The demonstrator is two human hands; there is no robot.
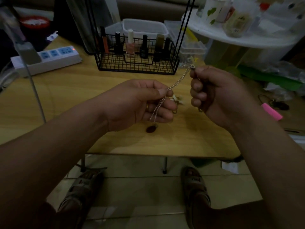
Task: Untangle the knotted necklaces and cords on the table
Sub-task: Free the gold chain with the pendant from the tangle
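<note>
A thin silver chain (179, 81) stretches between my two hands above the wooden table (82, 96). My left hand (142, 103) pinches it between thumb and forefinger, and a doubled length hangs down across the palm. My right hand (212, 93) grips the chain's upper end in curled fingers, a small knot or clasp showing at the fingertips. A dark red oval pendant (151, 129) lies on the table below my left hand. Pale shell-like beads (177, 98) lie between the hands, partly hidden.
A black wire basket (137, 63) of nail polish bottles stands at the back of the table, a white power strip (49, 60) to its left. On the right lie a pink object (272, 111) and a dark cord with pendant (280, 105). A white round shelf (247, 37) holds jars.
</note>
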